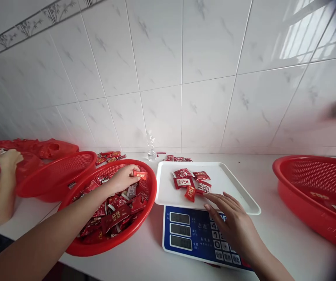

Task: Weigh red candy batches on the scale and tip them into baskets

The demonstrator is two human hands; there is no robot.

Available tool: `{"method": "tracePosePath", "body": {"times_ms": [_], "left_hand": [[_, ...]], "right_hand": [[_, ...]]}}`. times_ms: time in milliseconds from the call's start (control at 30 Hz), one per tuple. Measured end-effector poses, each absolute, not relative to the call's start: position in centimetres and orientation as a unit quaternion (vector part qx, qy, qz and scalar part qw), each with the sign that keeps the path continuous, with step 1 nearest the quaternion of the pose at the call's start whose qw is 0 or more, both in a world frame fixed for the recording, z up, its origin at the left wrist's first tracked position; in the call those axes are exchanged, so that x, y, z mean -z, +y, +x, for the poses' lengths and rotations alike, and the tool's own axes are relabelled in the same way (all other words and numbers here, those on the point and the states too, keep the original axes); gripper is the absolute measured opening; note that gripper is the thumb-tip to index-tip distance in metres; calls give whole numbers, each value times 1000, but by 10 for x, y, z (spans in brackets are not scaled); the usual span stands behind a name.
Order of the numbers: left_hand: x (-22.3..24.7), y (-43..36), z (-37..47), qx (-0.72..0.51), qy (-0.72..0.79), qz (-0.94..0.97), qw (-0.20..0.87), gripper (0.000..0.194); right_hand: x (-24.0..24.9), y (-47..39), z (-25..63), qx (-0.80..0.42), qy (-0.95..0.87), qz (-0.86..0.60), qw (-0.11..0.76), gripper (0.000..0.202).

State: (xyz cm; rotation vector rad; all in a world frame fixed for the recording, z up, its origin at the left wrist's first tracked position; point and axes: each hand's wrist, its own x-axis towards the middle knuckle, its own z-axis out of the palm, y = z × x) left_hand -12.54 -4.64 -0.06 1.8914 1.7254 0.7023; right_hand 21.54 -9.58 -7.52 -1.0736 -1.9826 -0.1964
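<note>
"At the far left, what shows?"

"Another person's hands (9,158), with red plastic bags (58,148) beside them along the wall. Next comes a red basket (55,177), tilted, and some packets (111,157) near the wall behind it."

"And then?"

"A round basket (152,195) full of wrapped packets (117,216). The left hand (122,180) is over it, thumb and fingers clamped on a small red packet (140,175), just above the others."

"What's past that?"

"A clear bottle (151,147) by the wall, then a white tray (235,185) with a little group of red packets (183,182) lying toward its left side."

"The right hand (233,216)?"

"Reaching over the tray's front edge and the keypad of a blue scale (180,230). Its thumb is apart from the fingers; the index tip is at the nearest packets, though I can't tell whether it grips one."

"Far right?"

"Another red basket (291,199) on the counter (261,230), its red contents partly blurred."
</note>
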Motion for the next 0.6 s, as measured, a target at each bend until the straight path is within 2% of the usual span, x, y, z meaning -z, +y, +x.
{"method": "tracePosePath", "body": {"times_ms": [100,200,267,433,600], "left_hand": [[10,-56,-137,-167,669,673,267,56],[14,-66,-133,-35,649,694,309,43],[14,-70,-128,-6,630,708,318,38],[-1,-70,-126,-43,642,716,270,38],[-23,-60,-129,-224,633,694,261,36]], "right_hand": [[75,-95,215,78,-795,-429,422,29],[75,-95,214,82,-796,-427,420,30],[75,-94,213,83,-798,-427,418,29],[74,-95,214,83,-798,-429,415,29],[72,-96,214,95,-799,-423,417,29]]}}
